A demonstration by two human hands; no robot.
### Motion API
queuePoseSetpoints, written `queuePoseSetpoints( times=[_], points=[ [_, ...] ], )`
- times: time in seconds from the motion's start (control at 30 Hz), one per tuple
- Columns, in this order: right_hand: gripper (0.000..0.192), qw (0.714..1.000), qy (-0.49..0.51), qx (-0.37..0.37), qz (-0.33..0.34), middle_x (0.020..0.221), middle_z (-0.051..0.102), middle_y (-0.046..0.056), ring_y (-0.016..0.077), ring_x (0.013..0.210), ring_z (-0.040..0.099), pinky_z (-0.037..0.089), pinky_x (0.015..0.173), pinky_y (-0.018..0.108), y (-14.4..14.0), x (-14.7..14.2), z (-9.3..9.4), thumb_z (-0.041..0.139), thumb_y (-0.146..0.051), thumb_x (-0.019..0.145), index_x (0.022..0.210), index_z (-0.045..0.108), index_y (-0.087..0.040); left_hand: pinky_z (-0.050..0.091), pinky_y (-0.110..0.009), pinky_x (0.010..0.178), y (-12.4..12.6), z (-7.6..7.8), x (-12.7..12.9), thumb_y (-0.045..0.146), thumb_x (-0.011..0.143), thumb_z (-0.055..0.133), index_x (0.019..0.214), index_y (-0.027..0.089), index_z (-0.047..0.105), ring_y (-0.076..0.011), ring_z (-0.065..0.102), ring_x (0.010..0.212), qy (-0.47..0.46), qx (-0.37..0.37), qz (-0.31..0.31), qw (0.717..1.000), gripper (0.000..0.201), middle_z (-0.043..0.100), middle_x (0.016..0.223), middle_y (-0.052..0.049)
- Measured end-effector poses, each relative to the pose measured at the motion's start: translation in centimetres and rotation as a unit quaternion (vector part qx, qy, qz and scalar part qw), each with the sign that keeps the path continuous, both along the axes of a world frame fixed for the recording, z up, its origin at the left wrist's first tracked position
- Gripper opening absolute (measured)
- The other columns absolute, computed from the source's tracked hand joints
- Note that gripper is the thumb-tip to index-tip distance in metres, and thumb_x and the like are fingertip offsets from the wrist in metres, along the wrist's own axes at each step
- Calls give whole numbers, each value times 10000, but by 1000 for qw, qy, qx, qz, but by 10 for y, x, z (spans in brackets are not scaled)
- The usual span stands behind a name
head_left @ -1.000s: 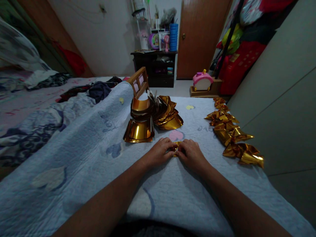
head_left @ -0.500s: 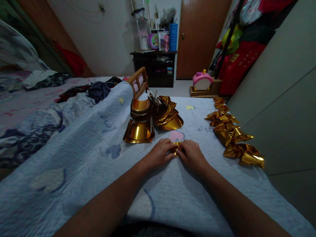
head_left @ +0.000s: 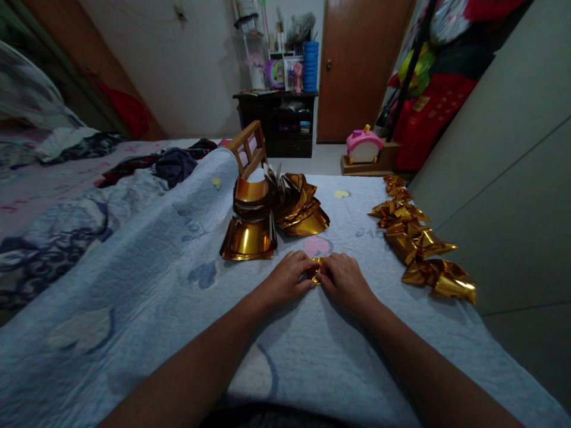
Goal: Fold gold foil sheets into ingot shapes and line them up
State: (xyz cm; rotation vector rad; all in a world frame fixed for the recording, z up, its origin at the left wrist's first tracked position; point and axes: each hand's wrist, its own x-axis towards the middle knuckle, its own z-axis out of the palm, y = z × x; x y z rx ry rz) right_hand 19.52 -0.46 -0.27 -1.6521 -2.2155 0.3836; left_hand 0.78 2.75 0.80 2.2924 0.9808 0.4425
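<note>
A small piece of gold foil paper [head_left: 316, 270] sits pinched between both hands on the light blue quilt [head_left: 147, 273], just nearer the person than a pink heart patch [head_left: 316, 244]. Only a narrow sliver of it shows: shiny, metallic gold, creased into small facets, with most of its surface covered by fingers, so its full shape cannot be told. The left hand [head_left: 288, 276] lies palm down, fingers curled inward and pressed close together, with the tips gripping the foil's left edge. The right hand [head_left: 345, 276] mirrors it, fingers bunched and tips closed on the foil's right edge; the two sets of fingertips nearly touch over the piece. Both forearms run from the lower frame up toward the centre, resting on or just above the quilt. Just beyond the hands, left of centre, stands a stack of gold foil sheets [head_left: 250, 238], curved and glossy, with a fanned heap of further sheets [head_left: 301, 208] touching it on the right. Behind the stack a small wooden frame [head_left: 246, 148] leans tilted. Along the right edge of the quilt, well apart from the hands, runs a row of folded gold pieces [head_left: 419, 241], crumpled and pointed, extending from far to near beside a pale cabinet wall [head_left: 513, 196]. At far distance: a dark shelf unit [head_left: 279, 122], a brown door [head_left: 359, 65], a pink toy [head_left: 363, 145].
</note>
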Motion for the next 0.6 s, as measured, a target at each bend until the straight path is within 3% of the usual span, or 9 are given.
queuePoseSetpoints(
  times=[0.37, 0.6],
  points=[
    [66, 1000, -24, -8, -1, 929, 646, 63, 227, 892, 536, 302, 775, 330, 0, -1, 3, 611, -223, 935, 897, 647, -184, 431, -356, 938, 6, 1, 0, 185, 966, 514, 1161, 186, 711, -226, 558, 1005, -16, -15, -5, 1000, 277, 623, 985, -68],
    [65, 999, -29, -14, -3, 928, 648, 62, 225, 898, 539, 296, 770, 329, 1, -1, 3, 626, -223, 928, 884, 652, -183, 435, -347, 921, 3, 0, 1, 227, 922, 624, 1153, 209, 707, -225, 559, 1007, -18, -7, 2, 1000, 247, 629, 979, -50]
  ],
)
